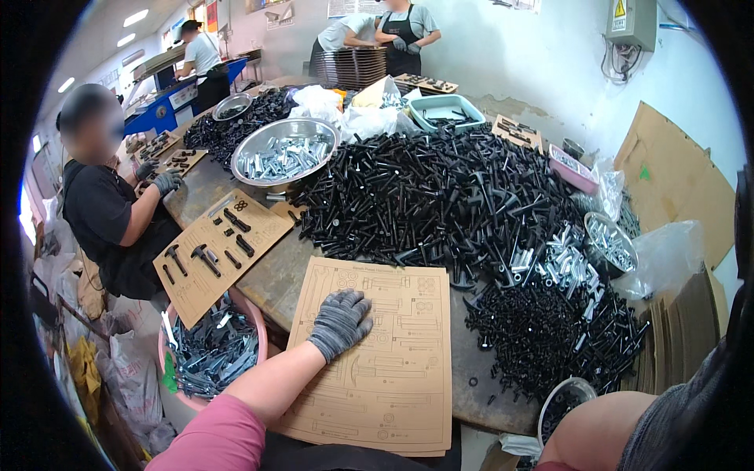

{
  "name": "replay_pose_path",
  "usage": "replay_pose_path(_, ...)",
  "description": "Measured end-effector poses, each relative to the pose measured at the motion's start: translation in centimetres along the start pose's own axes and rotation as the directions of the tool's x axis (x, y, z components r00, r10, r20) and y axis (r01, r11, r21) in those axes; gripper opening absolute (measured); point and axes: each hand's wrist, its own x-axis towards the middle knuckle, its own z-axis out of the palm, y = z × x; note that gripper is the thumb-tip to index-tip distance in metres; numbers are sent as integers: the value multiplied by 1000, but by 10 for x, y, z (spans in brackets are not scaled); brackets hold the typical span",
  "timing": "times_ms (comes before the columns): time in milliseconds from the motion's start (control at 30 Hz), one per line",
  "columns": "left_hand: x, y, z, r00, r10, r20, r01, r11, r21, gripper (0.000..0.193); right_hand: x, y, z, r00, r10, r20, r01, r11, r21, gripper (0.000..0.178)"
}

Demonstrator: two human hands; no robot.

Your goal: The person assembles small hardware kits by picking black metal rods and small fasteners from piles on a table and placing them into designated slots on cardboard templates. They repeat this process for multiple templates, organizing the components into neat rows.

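My left hand (341,323), in a grey knit glove, lies flat and open on a stack of brown cardboard sheets (412,377) printed with outlines of bolts, nuts and hammer-like shapes. The sheets rest at the table's near edge. My right hand (675,416), also in a grey glove, is at the lower right rim, beside upright cardboard sheets (679,330); its fingers are hidden in the dark edge. To the left, another printed card (267,224) bears black bolts, T-shaped bolts and small rings.
A big heap of black bolts (424,188) covers the table beyond the sheets, with small black pieces (542,337) nearer right. Silver sleeves fill a steel bowl (334,149). A pink tub (261,322) of metal strips stands at left. A gloved co-worker (110,188) works beside the table.
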Motion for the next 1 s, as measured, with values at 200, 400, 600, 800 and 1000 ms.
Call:
replay_pose_path(200,2,-5,0,1000,10,0,-10,1000,-22,38,2,3,9,1000,4,-2,-4,1000,18,43)
replay_pose_path(400,2,-4,-1,1000,-4,20,4,1000,1,38,9,3,7,999,-34,-7,34,999,26,43)
replay_pose_path(600,8,-7,-2,1000,-18,-23,18,1000,-12,38,26,-14,-2,989,-137,-55,140,989,40,43)
replay_pose_path(800,6,-2,5,1000,19,-17,-19,999,-28,37,59,-17,34,955,-230,-186,269,937,222,43)
replay_pose_path(1000,4,0,1,1000,15,-7,-16,1000,-16,37,109,129,230,991,-28,134,26,999,20,27)
